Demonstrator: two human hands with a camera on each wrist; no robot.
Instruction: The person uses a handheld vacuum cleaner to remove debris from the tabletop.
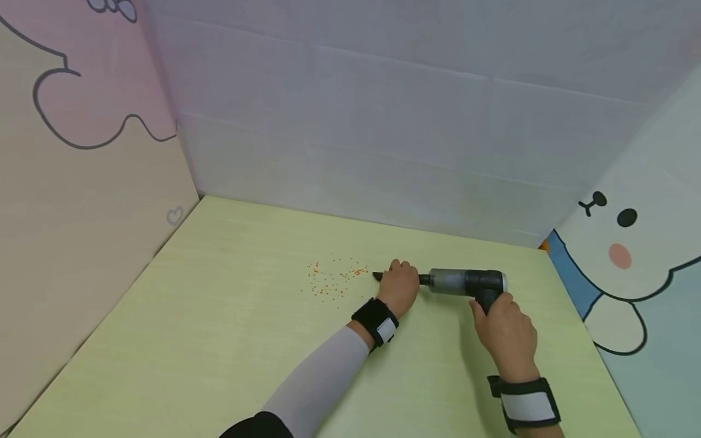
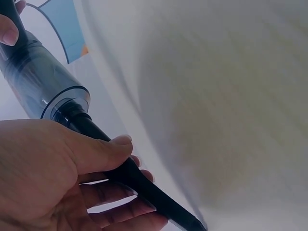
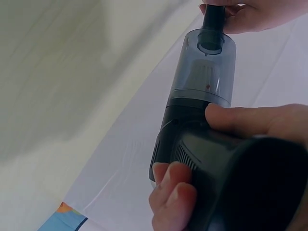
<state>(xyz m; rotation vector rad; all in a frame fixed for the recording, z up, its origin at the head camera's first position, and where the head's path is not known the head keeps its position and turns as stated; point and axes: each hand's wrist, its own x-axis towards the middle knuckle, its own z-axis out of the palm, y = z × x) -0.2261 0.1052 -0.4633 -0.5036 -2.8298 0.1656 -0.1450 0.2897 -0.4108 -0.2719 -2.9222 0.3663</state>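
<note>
Two hands held one handheld vacuum: left hand curled around nozzle, right hand gripping handle; long axis aimed leftward at orange crumbs just beyond tip.

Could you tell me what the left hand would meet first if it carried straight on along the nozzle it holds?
Probably the orange crumbs on the table: the left hand and nozzle point at them.

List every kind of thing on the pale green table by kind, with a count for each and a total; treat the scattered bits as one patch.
Handheld vacuum with black handle and clear grey dust cup: 1
Patch of small orange crumbs: 1
Hands, left hand on the nozzle and right hand on the handle: 2
Total: 4
</note>
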